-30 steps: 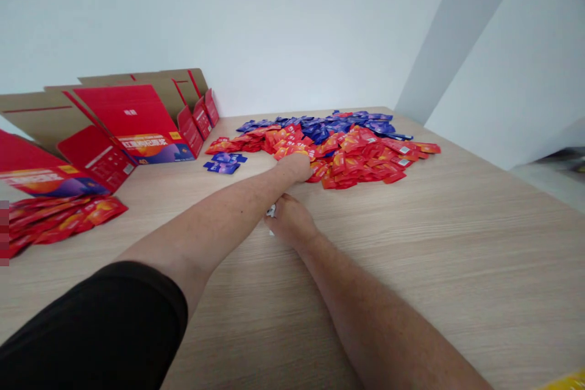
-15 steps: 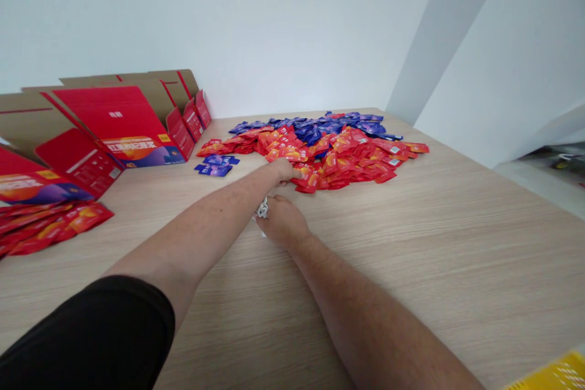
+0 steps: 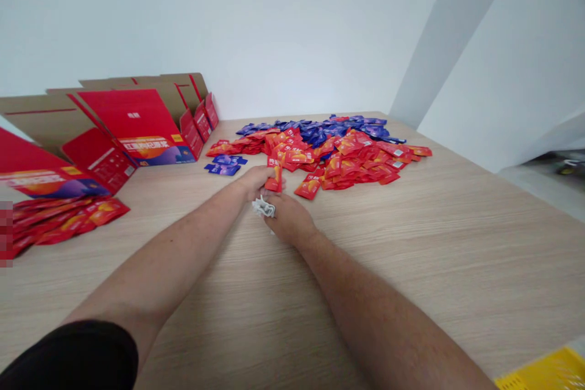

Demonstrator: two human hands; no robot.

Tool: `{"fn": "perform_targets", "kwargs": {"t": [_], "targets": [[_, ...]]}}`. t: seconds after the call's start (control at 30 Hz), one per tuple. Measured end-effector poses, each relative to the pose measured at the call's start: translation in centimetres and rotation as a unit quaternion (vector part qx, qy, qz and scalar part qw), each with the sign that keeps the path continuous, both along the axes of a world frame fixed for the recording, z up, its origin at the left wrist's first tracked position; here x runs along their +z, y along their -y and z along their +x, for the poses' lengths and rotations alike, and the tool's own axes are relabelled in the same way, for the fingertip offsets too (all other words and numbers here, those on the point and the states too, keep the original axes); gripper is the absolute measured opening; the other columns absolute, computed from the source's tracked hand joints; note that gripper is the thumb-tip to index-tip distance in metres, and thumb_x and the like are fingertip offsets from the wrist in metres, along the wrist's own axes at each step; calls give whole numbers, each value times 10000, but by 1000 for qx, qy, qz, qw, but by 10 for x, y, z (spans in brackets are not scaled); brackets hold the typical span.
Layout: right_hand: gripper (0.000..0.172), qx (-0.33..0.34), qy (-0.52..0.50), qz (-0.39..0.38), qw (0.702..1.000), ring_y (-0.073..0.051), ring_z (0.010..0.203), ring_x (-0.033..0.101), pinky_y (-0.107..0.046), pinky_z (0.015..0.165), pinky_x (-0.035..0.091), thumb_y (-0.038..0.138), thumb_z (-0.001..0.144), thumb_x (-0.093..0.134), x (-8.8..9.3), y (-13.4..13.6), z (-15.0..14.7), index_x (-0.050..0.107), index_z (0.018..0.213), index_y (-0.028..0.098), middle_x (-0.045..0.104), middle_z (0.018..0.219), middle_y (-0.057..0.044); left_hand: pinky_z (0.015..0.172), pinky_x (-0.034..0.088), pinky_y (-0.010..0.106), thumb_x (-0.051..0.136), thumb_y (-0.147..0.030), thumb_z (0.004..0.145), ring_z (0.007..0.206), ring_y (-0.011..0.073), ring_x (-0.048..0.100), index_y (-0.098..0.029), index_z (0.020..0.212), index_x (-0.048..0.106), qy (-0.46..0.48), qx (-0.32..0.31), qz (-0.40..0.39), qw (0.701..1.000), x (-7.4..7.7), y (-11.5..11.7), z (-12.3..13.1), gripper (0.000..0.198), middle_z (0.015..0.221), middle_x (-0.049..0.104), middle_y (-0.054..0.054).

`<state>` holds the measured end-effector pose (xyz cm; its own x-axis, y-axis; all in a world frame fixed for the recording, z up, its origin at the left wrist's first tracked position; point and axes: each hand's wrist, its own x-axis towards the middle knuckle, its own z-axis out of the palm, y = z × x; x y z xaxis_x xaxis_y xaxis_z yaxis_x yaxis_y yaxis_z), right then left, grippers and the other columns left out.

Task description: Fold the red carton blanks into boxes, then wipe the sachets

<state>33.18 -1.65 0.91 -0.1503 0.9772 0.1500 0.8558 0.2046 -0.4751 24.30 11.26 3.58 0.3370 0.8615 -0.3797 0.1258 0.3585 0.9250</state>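
Note:
My left hand (image 3: 254, 183) is closed on a red packet (image 3: 273, 175), which stands up from its fingers at the near edge of the red packet pile (image 3: 351, 161). Right beside it, my right hand (image 3: 289, 217) is closed around a crumpled bundle of white packets or paper (image 3: 264, 207); its exact nature is unclear. The two hands nearly touch. A single red packet (image 3: 308, 186) lies just right of them. Behind the red pile are blue-purple packets (image 3: 320, 130).
Open red cartons (image 3: 141, 128) stand at the left on the wooden table (image 3: 411, 256), with a row of red packets (image 3: 73, 219) before them. Several blue packets (image 3: 225, 164) lie left of the pile. A yellow basket (image 3: 548, 372) shows at bottom right.
My left hand has drawn back left from the pile and has taken hold of a red packet. The white bundle in my right hand shows more fully.

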Motion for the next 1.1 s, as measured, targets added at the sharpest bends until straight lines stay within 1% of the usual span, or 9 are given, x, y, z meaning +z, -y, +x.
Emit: {"fn": "perform_targets", "kwargs": {"t": [0.23, 0.33, 0.4, 0.53, 0.63, 0.77, 0.93, 1.03, 1.1], "targets": [[208, -10, -3, 36, 999, -223, 1015, 652, -302, 885, 467, 302, 969, 598, -10, 0, 1, 715, 1111, 207, 728, 1043, -98, 692, 638, 289, 471, -42, 728, 765, 186, 763, -141, 1064, 587, 128, 120, 6, 985, 6, 38, -86, 370, 888, 753, 96], [170, -25, -16, 55, 998, -226, 984, 639, -302, 870, 466, 279, 971, 596, -8, -1, 2, 715, 1062, 199, 720, 999, -91, 605, 626, 320, 446, -108, 873, 655, 201, 740, -145, 1072, 604, 154, 135, -30, 978, 6, 73, -114, 257, 872, 759, 113], [181, -41, -29, 81, 995, -235, 1027, 617, -315, 911, 462, 267, 989, 568, -4, 1, 1, 700, 1082, 185, 711, 1036, -99, 559, 610, 344, 434, -266, 996, 610, 219, 726, -158, 1086, 617, 173, 134, -58, 974, 4, 99, -125, 231, 885, 766, 130], [240, -50, -56, 145, 987, -247, 1123, 562, -349, 1004, 443, 253, 1007, 528, 9, 19, -14, 658, 1192, 172, 677, 1135, -121, 565, 601, 373, 362, -480, 1064, 604, 233, 721, -160, 1077, 643, 196, 135, -99, 966, -5, 142, -124, 426, 889, 768, 142], [234, 32, -52, 184, 981, -243, 1073, 570, -350, 980, 459, 214, 962, 582, 14, 42, -36, 677, 1175, 201, 671, 1093, -103, 583, 588, 326, 330, -456, 1081, 622, 203, 714, -163, 1025, 677, 250, 144, -105, 952, -12, 159, -112, 458, 848, 760, 107], [172, 146, 25, 184, 972, -249, 1014, 569, -366, 957, 459, 203, 954, 604, 13, 61, -59, 699, 1098, 201, 674, 1074, -101, 677, 590, 272, 386, -391, 1070, 701, 175, 717, -170, 859, 703, 334, 141, -133, 922, -17, 163, -103, 440, 795, 743, 81], [175, 131, 18, 174, 976, -244, 1006, 576, -372, 945, 464, 166, 933, 619, 10, 63, -63, 692, 1088, 201, 681, 1052, -101, 789, 593, 280, 497, -417, 1019, 816, 188, 730, -175, 883, 734, 358, 114, -149, 915, -22, 158, -109, 365, 892, 752, 87], [197, 178, 17, 159, 971, -238, 1000, 584, -368, 935, 473, 146, 901, 641, 7, 63, -63, 691, 1080, 211, 688, 1043, -93, 813, 593, 286, 595, -474, 963, 844, 198, 726, -182, 896, 740, 358, 89, -160, 916, -27, 157, -113, 333, 894, 741, 87], [219, 155, 7, 153, 976, -233, 986, 590, -359, 911, 485, 134, 902, 623, 5, 62, -61, 694, 1092, 219, 684, 1030, -88, 820, 593, 294, 589, -465, 968, 831, 194, 720, -189, 927, 743, 370, 106, -154, 910, -30, 156, -112, 318, 902, 743, 79]]}}
